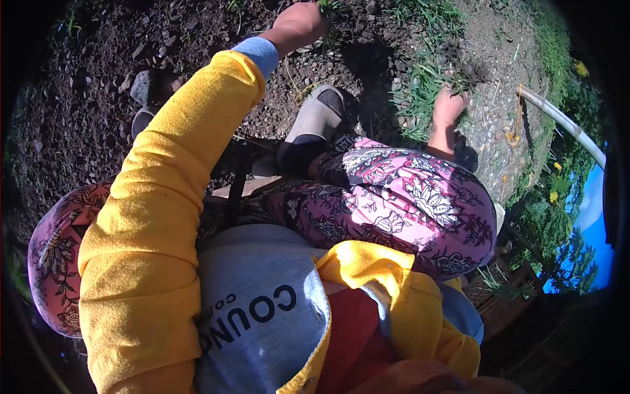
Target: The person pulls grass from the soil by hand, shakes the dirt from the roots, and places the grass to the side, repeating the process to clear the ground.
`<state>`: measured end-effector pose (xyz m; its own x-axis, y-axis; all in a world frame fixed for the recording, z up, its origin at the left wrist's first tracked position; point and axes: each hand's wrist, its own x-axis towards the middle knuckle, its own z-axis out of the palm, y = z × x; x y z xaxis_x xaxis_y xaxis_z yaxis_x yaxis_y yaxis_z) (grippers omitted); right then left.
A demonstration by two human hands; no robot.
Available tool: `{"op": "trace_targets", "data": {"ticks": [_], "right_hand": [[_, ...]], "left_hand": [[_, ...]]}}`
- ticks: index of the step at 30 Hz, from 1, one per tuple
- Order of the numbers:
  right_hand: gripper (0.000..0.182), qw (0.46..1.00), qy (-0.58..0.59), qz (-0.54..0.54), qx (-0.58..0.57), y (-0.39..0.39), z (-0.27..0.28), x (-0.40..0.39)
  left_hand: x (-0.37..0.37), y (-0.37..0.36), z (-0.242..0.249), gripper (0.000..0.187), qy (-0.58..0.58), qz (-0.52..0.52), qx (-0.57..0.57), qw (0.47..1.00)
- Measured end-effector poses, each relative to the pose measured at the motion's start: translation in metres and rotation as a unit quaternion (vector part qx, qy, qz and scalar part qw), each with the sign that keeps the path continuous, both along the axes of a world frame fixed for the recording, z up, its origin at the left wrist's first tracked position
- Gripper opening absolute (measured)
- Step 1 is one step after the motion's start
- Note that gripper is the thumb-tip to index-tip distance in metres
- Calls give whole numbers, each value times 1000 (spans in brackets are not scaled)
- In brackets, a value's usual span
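Observation:
My left hand [300,25], at the end of a rolled yellow sleeve [167,148], is closed low over the dark soil at the top edge. A bit of green leaf shows beside its fingers, but what they hold is hidden. Beyond my right knee, my right hand [449,106] is closed on a tuft of weeds [456,73] with dark, soil-covered parts. Green weeds [420,98] lie on the ground just left of that hand.
A grey shoe [318,113] rests on the soil between my hands. Patterned pink trousers [420,197] cover my bent knees. Stones, one large and grey [140,88], dot the soil at left. A pale curved pole [564,121] and yellow-flowered plants [554,197] stand at right.

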<state>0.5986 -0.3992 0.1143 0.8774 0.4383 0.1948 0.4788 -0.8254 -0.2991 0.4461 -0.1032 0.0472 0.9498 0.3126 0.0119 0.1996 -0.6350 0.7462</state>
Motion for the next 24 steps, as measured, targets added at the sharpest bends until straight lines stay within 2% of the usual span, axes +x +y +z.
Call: {"op": "trace_targets", "data": {"ticks": [2, 3, 4, 8, 10, 13, 14, 16, 17, 18, 20, 24], "right_hand": [[32, 986, -15, 59, -153, -33, -88, 13], [30, 963, 73, 30, -258, -30, -106, -2], [28, 918, 165, 1, -361, -18, -119, -18], [27, 944, 141, -41, -294, -14, -108, -36], [21, 943, 73, 73, -316, -16, -108, -30], [21, 932, 55, 102, -344, -6, -123, -9], [22, 946, 36, 87, -310, -3, -127, -2], [23, 938, -12, 111, -328, 7, -116, 17], [21, 914, 21, 59, -401, 4, -123, 31], [23, 889, 54, 52, -453, 13, -105, 30], [27, 899, 92, -5, -428, 9, -100, 45], [32, 884, 116, -48, -451, -1, -103, 61]], "left_hand": [[8, -7, 9, 46, 166, 19, 6, 986], [6, -7, 10, 44, 175, 23, 3, 984], [4, -5, 9, 43, 190, 24, -3, 982], [-4, -5, 9, 38, 214, 38, -8, 976], [-7, -3, 15, 38, 209, 42, -23, 977], [-6, -7, 2, 37, 199, 30, -16, 979], [-4, -7, -4, 37, 197, 27, -13, 980], [-3, -9, -3, 37, 216, 31, -18, 976], [-3, -8, -1, 37, 222, 31, -24, 974], [-4, -8, 2, 38, 227, 33, -28, 973], [-6, -6, 5, 40, 218, 35, -29, 975], [-7, -1, 0, 43, 217, 37, -36, 975]]}}
